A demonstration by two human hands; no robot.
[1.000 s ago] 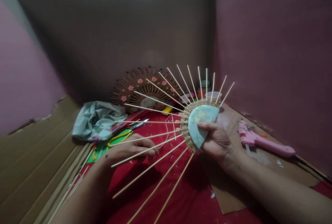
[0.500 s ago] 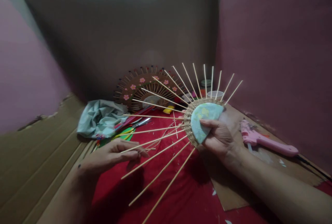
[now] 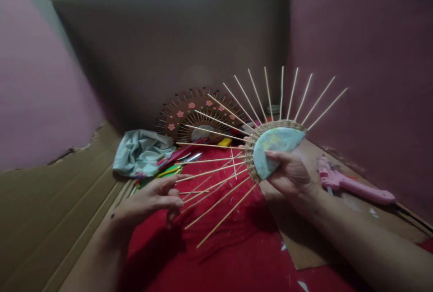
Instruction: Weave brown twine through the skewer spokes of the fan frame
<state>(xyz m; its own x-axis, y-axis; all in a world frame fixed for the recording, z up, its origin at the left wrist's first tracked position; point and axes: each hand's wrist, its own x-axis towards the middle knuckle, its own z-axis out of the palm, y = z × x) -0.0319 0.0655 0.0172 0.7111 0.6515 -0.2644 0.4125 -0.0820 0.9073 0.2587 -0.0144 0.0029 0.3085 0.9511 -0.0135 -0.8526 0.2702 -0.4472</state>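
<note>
My right hand (image 3: 291, 175) grips a half-round fan frame (image 3: 270, 150) by its pale blue fabric-covered centre, which has a woven rim and several thin wooden sticks spreading out to the left and upward. My left hand (image 3: 152, 199) hovers over the red cloth (image 3: 233, 251) just left of the lower sticks. Its fingers are stretched toward the stick ends, and a thin strand seems to run from them toward the frame; whether they pinch it I cannot make out.
A finished brown fan with pink flowers (image 3: 199, 118) leans on the back wall. A crumpled pale blue cloth (image 3: 144, 152), scissors (image 3: 189, 159) and coloured bits lie at the left. A pink glue gun (image 3: 352, 183) rests on cardboard (image 3: 304, 242) at the right.
My right hand has lifted and tilted the frame, so the sticks point higher and further right. My left hand has slid left and down, away from the woven rim.
</note>
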